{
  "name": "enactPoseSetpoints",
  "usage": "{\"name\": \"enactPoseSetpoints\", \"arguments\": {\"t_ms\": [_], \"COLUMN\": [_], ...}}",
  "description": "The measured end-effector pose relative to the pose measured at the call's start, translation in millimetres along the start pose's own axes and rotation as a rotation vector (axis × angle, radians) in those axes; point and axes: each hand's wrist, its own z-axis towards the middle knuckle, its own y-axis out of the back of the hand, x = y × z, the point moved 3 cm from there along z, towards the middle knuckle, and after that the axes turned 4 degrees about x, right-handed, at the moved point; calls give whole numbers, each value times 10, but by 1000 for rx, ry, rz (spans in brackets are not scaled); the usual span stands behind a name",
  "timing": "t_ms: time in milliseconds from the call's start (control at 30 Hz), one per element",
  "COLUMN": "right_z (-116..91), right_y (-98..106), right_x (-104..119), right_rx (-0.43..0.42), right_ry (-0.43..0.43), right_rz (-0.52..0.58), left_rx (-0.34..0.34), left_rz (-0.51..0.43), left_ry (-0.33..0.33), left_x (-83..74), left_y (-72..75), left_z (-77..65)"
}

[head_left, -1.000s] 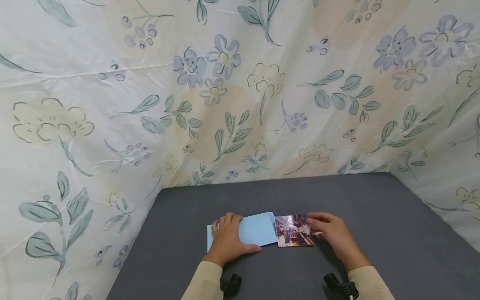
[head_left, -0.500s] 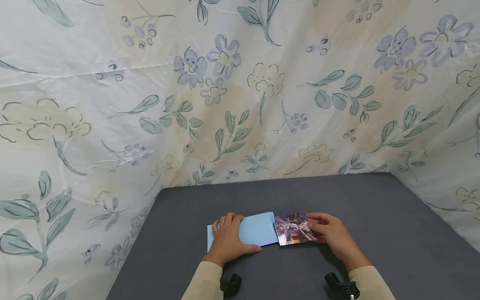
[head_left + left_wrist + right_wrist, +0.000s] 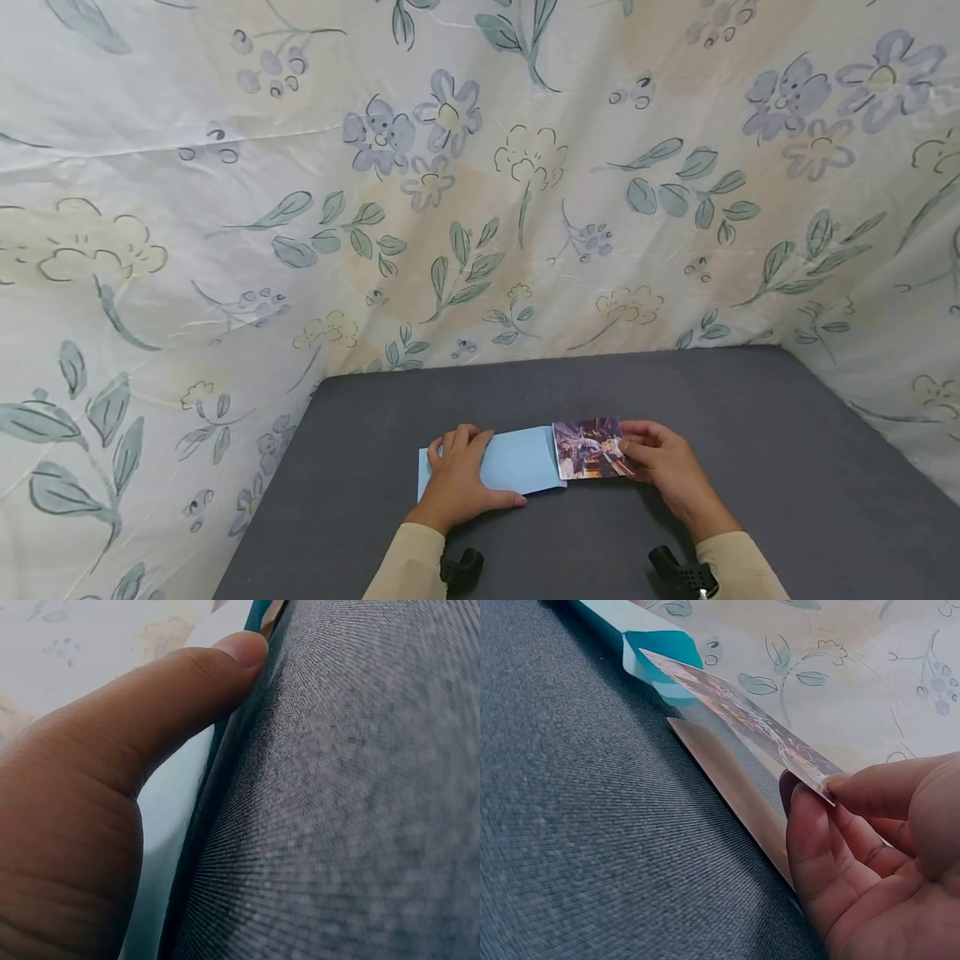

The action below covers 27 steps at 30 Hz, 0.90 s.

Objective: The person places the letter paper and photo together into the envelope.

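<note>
A light blue paper envelope (image 3: 521, 462) lies on the dark cloth, its right end gaping in the right wrist view. My left hand (image 3: 457, 479) grips it across its width, thumb at the near edge and fingers over the far edge. My right hand (image 3: 663, 467) pinches the right end of a glossy photo print (image 3: 588, 448) between thumb and fingers. The print's left end is at the envelope's mouth (image 3: 664, 649); I cannot tell whether it is inside. Beneath the print, in the right wrist view, a flat brownish strip (image 3: 720, 780) lies along the cloth.
The dark grey tabletop (image 3: 570, 550) reaches back to a floral curtain (image 3: 480, 250), which also hangs at both sides. Black camera mounts sit on the left wrist (image 3: 462, 571) and the right wrist (image 3: 682, 573).
The right hand has raised the print slightly away from me and levelled it against the envelope's mouth. The envelope has shifted a little to the right under the left hand.
</note>
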Motion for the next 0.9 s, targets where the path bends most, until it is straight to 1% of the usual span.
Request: {"name": "enactPoseSetpoints", "arguments": {"t_ms": [200,433,567,900], "right_z": [5,37,77,168], "right_y": [-15,-26,-16,-4], "right_x": [14,16,-6,17], "right_rx": [-5,28,39,70], "right_ry": [1,-7,-19,-7], "right_rz": [5,33,35,24], "left_rx": [-6,-18,-27,-36], "left_rz": [-7,10,16,2], "left_ry": [-20,-35,-35,-33], "left_x": [-8,-23,-38,-70], "left_y": [16,33,31,46], "left_z": [10,13,31,88]}}
